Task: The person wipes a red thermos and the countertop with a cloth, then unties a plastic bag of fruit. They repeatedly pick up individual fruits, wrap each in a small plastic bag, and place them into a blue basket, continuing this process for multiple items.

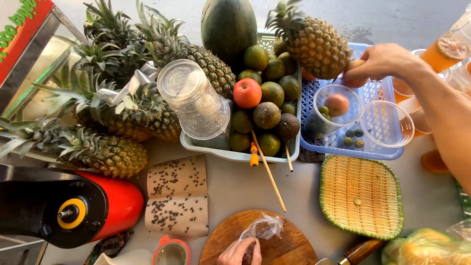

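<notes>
a small round fruit (354,73) is pinched in the fingers of the right hand (380,61), just above a clear plastic cup (338,110) that already has one pink-orange fruit (337,104) and one little green one inside it. the left hand (240,251) is closed around a crinkly clear plastic bag (262,229) on the round wooden cutting board (289,248) at the bottom edge. a second clear cup (390,123), with nothing in it, is seen beside the first, and both are stood in a blue plastic basket (375,149) where three small green fruits are left loose. a white tray (235,154) next to it is filled with many dark green oranges and one red apple (247,92). about five pineapples (105,152) are piled on the left, and one more is set behind the blue basket. one big watermelon (228,24) is stood at the back. a stack of clear cups (194,98) is laid on its side. one woven basket (361,195) is placed to the right of the board. open table room is left between the tray and the board, crossed only by one thin wooden stick (269,172). a red juicer (73,208) is kept at the left edge.
</notes>
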